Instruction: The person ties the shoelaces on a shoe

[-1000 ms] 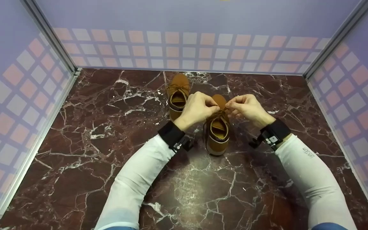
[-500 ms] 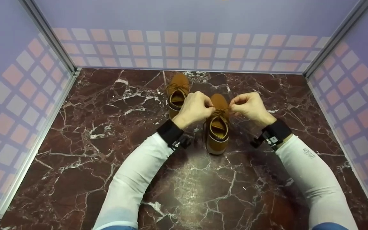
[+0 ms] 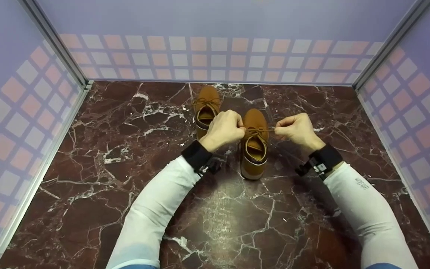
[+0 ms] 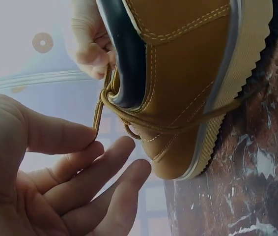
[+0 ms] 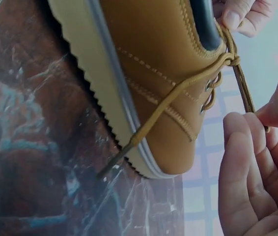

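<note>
A tan lace-up shoe [image 3: 255, 170] stands on the floor, toe away from me, between my two hands. My left hand [image 3: 224, 130] pinches a doubled brown shoelace [image 4: 97, 115] between thumb and forefinger; its other fingers spread loosely in the left wrist view. On the shoe's other side, my right hand [image 3: 296, 130] pinches another doubled length of lace [image 5: 244, 88]. Both lengths run tight from a knot [image 5: 235, 61] over the shoe's tongue. A loose lace end [image 5: 171, 96] hangs down the shoe's side towards the floor.
The matching shoe [image 3: 208, 94], its lace in a bow, stands farther back on the left, partly hidden by my left hand. Dark red marble flooring [image 3: 125, 186] spreads around. Lilac panels with pink and white squares [image 3: 218, 59] enclose the back and both sides.
My right hand has moved right, away from the shoe, and the lace has drawn out straight. My left hand has shifted slightly left. The shoes stay in place.
</note>
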`<state>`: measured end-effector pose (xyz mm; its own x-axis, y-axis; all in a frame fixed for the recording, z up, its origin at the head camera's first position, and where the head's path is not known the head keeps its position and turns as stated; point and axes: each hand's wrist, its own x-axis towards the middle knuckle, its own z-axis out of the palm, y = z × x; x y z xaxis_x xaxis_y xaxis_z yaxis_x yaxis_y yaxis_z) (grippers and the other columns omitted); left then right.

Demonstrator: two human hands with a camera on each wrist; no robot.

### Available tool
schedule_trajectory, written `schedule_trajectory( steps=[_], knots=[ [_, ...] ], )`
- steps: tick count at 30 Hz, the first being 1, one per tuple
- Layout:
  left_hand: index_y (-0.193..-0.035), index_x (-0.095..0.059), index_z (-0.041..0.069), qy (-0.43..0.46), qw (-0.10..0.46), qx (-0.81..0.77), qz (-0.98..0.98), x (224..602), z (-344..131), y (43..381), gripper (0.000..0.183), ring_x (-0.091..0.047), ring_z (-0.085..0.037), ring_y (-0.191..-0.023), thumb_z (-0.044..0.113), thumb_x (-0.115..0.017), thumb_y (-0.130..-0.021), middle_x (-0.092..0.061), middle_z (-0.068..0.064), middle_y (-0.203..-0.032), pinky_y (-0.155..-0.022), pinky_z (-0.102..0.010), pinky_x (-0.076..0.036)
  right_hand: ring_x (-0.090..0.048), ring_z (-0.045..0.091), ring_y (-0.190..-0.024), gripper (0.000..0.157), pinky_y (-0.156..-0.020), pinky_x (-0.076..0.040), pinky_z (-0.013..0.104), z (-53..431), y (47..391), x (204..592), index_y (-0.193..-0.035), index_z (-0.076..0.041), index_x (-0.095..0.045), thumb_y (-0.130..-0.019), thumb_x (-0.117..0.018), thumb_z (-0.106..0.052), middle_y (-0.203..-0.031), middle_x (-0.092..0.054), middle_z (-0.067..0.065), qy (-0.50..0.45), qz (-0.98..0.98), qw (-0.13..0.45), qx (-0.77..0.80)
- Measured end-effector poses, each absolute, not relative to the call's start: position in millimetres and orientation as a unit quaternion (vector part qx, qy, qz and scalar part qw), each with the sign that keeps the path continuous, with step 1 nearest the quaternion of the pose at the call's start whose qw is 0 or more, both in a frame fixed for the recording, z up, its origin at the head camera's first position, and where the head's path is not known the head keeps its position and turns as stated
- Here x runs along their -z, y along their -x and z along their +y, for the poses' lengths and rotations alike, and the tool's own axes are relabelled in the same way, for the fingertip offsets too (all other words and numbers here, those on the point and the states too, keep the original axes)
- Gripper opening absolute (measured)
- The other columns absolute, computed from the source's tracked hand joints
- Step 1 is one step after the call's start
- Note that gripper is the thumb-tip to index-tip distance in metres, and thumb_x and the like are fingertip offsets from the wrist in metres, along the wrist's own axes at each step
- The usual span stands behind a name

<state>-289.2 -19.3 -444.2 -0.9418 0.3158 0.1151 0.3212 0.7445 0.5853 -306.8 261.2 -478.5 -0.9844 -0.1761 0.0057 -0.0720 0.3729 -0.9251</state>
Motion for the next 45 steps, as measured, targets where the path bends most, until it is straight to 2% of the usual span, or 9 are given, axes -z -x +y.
schedule_trajectory(
  steps=[7,14,18,21,24,30,35,39,45],
  knots=[
    [-0.063,-0.06,0.023,0.161,0.002,0.308,-0.938,449,-18,290,0.023,-0.069,-0.025,-0.079,0.008,-0.063,-0.079,-0.067,0.003,-0.074,-0.083,-0.047,-0.064,-0.077,0.009,-0.06,0.028,-0.059,-0.068,0.03,261,304,491,-0.108,0.021,-0.08,-0.087,-0.077,0.003,-0.066,-0.078,-0.012,0.05,0.828,0.056,0.556],
    [-0.084,-0.081,0.008,0.147,-0.02,0.394,-0.907,452,-21,295,0.015,-0.068,-0.019,-0.08,0.014,-0.075,-0.097,-0.079,-0.004,-0.085,-0.088,-0.037,-0.06,-0.079,0.011,-0.065,0.012,-0.065,-0.07,0.031,266,304,495,-0.098,0.009,-0.083,-0.091,-0.072,0.007,-0.077,-0.081,-0.008,0.058,0.783,0.073,0.615],
    [-0.094,-0.086,0.006,0.151,-0.046,0.431,-0.889,453,-22,297,0.019,-0.065,-0.012,-0.075,0.019,-0.074,-0.102,-0.085,-0.008,-0.091,-0.081,-0.028,-0.053,-0.081,0.011,-0.071,0.018,-0.07,-0.071,0.033,270,304,490,-0.111,0.018,-0.078,-0.097,-0.069,0.012,-0.083,-0.084,-0.003,0.094,0.764,0.078,0.633],
    [-0.095,-0.086,0.008,0.16,-0.04,0.415,-0.895,452,-21,298,0.022,-0.063,-0.012,-0.075,0.022,-0.072,-0.103,-0.085,-0.009,-0.093,-0.08,-0.027,-0.05,-0.082,0.008,-0.073,0.025,-0.072,-0.071,0.032,270,305,484,-0.122,0.022,-0.074,-0.1,-0.07,0.012,-0.087,-0.087,0.004,0.14,0.782,0.074,0.603],
    [-0.095,-0.086,0.01,0.16,-0.034,0.391,-0.906,452,-21,299,0.022,-0.063,-0.015,-0.077,0.026,-0.073,-0.103,-0.085,-0.009,-0.095,-0.081,-0.03,-0.049,-0.081,0.003,-0.073,0.021,-0.071,-0.07,0.028,268,304,479,-0.119,0.018,-0.078,-0.1,-0.075,0.009,-0.095,-0.087,0.018,0.174,0.808,0.056,0.56],
    [-0.108,-0.089,0.011,0.179,-0.02,0.385,-0.905,451,-18,300,0.016,-0.081,-0.025,-0.091,0.021,-0.077,-0.104,-0.089,-0.007,-0.104,-0.093,-0.04,-0.063,-0.077,-0.003,-0.07,0.013,-0.067,-0.068,0.022,264,302,476,-0.109,0.01,-0.084,-0.101,-0.081,0.0,-0.101,-0.081,0.037,0.188,0.836,0.011,0.516],
    [-0.103,-0.091,0.01,0.193,0.012,0.334,-0.922,447,-21,299,0.012,-0.083,-0.031,-0.099,0.014,-0.079,-0.102,-0.089,-0.007,-0.106,-0.098,-0.046,-0.065,-0.071,-0.008,-0.067,0.013,-0.063,-0.062,0.015,264,303,478,-0.103,0.003,-0.086,-0.104,-0.081,-0.008,-0.095,-0.084,0.029,0.199,0.877,-0.018,0.436],
    [-0.099,-0.09,0.01,0.186,-0.015,0.296,-0.937,448,-21,297,0.011,-0.083,-0.034,-0.103,0.01,-0.079,-0.097,-0.089,-0.009,-0.106,-0.103,-0.048,-0.066,-0.065,-0.015,-0.064,0.01,-0.062,-0.052,0.005,268,303,481,-0.1,0.001,-0.088,-0.102,-0.082,-0.007,-0.093,-0.086,0.022,0.206,0.898,-0.051,0.386],
    [-0.093,-0.088,0.01,0.173,-0.03,0.274,-0.946,452,-22,297,0.008,-0.082,-0.035,-0.101,0.011,-0.08,-0.093,-0.088,-0.01,-0.103,-0.099,-0.048,-0.067,-0.06,-0.02,-0.062,0.009,-0.061,-0.048,0.003,271,302,491,-0.101,0.005,-0.088,-0.098,-0.085,-0.003,-0.093,-0.085,0.025,0.196,0.899,-0.071,0.385]
  ],
)
